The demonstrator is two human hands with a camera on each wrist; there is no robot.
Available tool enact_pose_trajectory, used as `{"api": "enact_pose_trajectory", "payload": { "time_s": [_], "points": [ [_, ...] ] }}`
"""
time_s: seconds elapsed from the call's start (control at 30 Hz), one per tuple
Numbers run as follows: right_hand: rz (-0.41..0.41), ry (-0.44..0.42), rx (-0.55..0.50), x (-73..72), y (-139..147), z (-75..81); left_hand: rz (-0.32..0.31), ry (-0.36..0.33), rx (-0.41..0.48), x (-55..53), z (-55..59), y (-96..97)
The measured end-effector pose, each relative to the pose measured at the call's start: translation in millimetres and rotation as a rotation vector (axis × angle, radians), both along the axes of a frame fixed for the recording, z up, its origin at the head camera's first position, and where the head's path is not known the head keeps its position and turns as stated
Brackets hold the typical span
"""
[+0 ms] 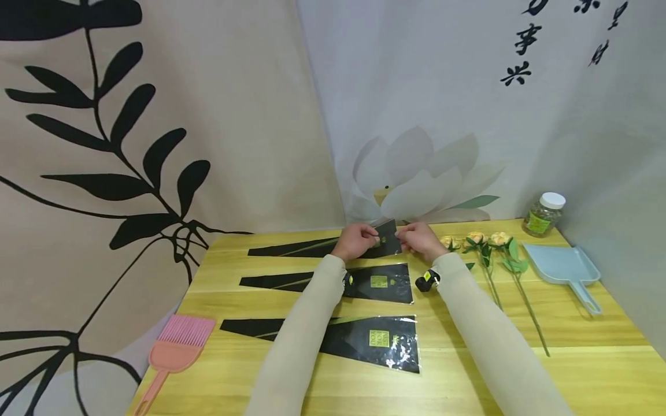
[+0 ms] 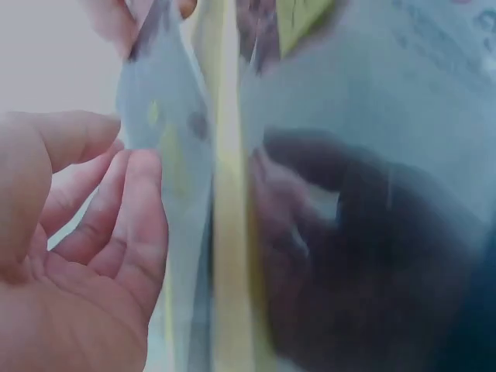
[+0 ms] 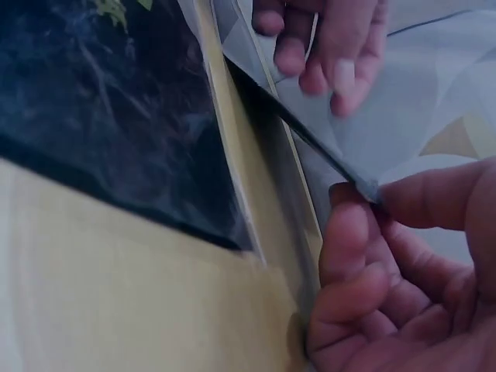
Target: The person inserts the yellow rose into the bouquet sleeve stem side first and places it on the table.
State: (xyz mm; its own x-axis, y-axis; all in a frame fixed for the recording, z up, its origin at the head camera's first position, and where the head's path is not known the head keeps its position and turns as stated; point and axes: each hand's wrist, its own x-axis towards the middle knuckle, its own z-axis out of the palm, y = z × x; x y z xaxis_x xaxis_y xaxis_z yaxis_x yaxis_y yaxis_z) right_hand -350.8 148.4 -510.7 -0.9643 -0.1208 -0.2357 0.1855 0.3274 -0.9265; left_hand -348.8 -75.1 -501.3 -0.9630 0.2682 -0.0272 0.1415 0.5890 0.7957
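At the back of the table lies a black tapered flower sleeve (image 1: 387, 234), its wide end lifted. My left hand (image 1: 356, 240) holds its thumb and fingertips together at the film edge, also seen as a hand (image 2: 93, 225) in the left wrist view. My right hand (image 1: 420, 240) pinches the sleeve's corner between thumb and fingers, as the right hand (image 3: 411, 263) shows close up. Nearer me lie a second black flower sleeve (image 1: 387, 283) and a third black flower sleeve (image 1: 374, 344), both with gold labels. My left forearm covers part of these two.
Several yellow artificial roses (image 1: 499, 240) with green stems lie to the right. Beyond them are a light blue dustpan (image 1: 562, 263) and a white-lidded jar (image 1: 543, 215). A pink brush (image 1: 177, 349) lies at the left edge. A printed curtain (image 1: 260, 115) hangs behind the table.
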Motion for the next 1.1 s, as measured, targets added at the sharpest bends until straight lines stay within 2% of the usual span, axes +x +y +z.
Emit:
{"api": "enact_pose_trajectory", "payload": {
  "time_s": [0.17, 0.37, 0.6, 0.77, 0.9, 1.1],
  "points": [
    [-0.005, 0.023, 0.041, 0.1, -3.4, 0.4, 0.039, -0.082, 0.148, 1.4, -7.8, 18.5],
    [-0.012, 0.032, 0.052, -0.6, -2.9, -1.4, 0.055, -0.092, 0.199, 0.7, -16.2, 30.4],
    [0.024, 0.000, 0.096, 2.6, -3.3, -1.1, 0.071, -0.111, 0.239, 0.1, -24.5, 32.2],
    [-0.007, 0.018, 0.102, 2.1, -7.8, -2.5, 0.097, -0.196, 0.344, -3.2, -24.0, 30.1],
    [-0.029, 0.034, 0.098, 5.9, -15.8, -0.1, 0.147, -0.270, 0.392, -6.3, -24.2, 29.5],
    [-0.023, 0.065, 0.069, 8.0, -21.8, -1.1, 0.183, -0.295, 0.406, -9.1, -25.3, 30.1]
  ]
}}
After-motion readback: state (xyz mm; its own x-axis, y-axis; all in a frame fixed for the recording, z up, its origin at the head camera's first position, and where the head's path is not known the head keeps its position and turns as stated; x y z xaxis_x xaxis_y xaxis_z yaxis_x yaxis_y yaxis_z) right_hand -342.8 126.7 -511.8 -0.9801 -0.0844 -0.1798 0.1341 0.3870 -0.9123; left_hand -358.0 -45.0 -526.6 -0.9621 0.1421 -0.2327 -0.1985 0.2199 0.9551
